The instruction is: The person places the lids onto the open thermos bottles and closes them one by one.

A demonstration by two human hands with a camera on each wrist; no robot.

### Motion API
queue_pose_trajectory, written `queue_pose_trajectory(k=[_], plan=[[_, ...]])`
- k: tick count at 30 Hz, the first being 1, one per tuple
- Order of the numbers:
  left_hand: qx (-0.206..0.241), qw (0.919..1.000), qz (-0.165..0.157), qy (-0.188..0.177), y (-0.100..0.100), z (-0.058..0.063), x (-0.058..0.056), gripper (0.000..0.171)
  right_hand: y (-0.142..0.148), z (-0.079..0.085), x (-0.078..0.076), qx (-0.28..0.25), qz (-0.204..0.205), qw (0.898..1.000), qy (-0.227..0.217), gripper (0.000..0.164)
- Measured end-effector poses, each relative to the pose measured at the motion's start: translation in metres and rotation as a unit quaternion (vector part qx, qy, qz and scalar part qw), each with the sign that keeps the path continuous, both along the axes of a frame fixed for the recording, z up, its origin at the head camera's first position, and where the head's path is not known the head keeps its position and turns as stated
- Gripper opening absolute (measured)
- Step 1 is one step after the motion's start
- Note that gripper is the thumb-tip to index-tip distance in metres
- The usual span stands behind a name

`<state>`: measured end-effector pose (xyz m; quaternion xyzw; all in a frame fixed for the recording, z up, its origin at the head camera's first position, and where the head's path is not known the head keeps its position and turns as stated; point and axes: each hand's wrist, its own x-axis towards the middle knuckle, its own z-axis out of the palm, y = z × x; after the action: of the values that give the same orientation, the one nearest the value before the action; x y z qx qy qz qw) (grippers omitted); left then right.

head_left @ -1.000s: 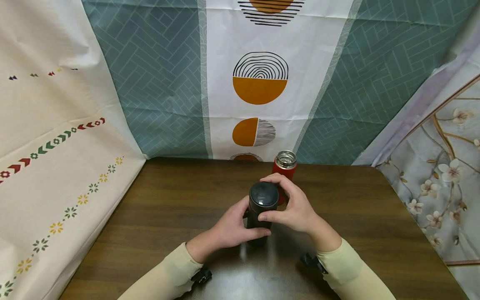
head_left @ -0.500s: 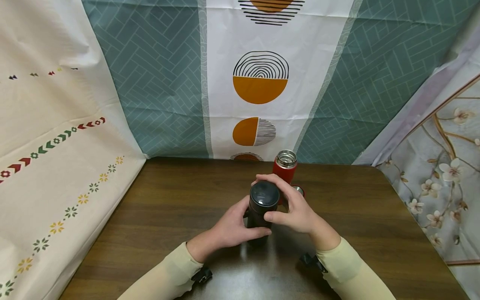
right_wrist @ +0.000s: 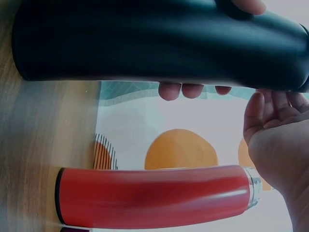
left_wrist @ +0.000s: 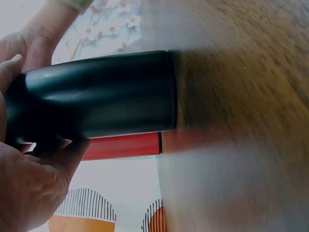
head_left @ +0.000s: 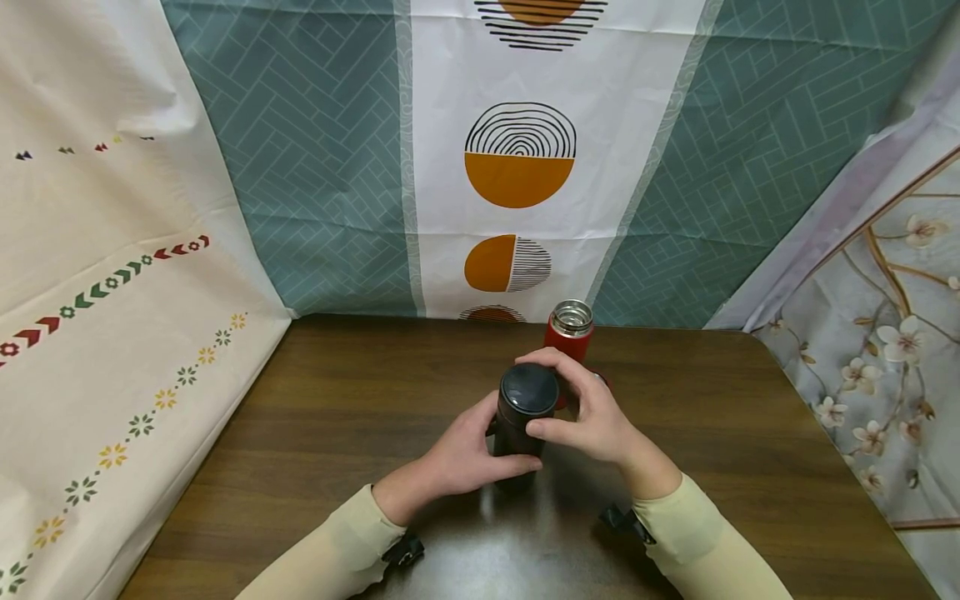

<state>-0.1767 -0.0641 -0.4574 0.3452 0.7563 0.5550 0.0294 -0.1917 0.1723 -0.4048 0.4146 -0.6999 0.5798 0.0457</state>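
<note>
A black thermos (head_left: 517, 450) stands upright on the table, its glossy black lid (head_left: 529, 388) on top. My left hand (head_left: 468, 454) grips the body of the thermos from the left, thumb across the front. From the right, my right hand (head_left: 588, 412) holds the lid, thumb at the near side and fingers round the far side. In the right wrist view the right fingers (right_wrist: 263, 108) lie close to the lid end. Behind stands a red thermos (right_wrist: 154, 197), its metal mouth (head_left: 572, 315) uncovered; the right hand hides its lower part in the head view.
Beside the red thermos, a small red-edged round piece (head_left: 603, 380) shows partly past the right hand. The dark wooden table (head_left: 360, 392) meets a patterned cloth (head_left: 517, 183) at the back. Draped cloths hang at the left (head_left: 112, 350) and right (head_left: 885, 375).
My right fingers and thumb have shifted slightly about the lid. The small red-edged piece came into view half a second ago and is now more covered. The left hand has kept its place.
</note>
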Motion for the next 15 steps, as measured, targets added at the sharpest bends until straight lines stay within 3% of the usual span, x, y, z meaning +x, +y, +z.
queue_pose_trajectory(k=[15], plan=[[0.002, 1.0, 0.001, 0.002, -0.0005, -0.0051, -0.0016, 0.076, 0.0008, -0.0005, -0.0005, 0.001, -0.017, 1.0, 0.015, 0.066]])
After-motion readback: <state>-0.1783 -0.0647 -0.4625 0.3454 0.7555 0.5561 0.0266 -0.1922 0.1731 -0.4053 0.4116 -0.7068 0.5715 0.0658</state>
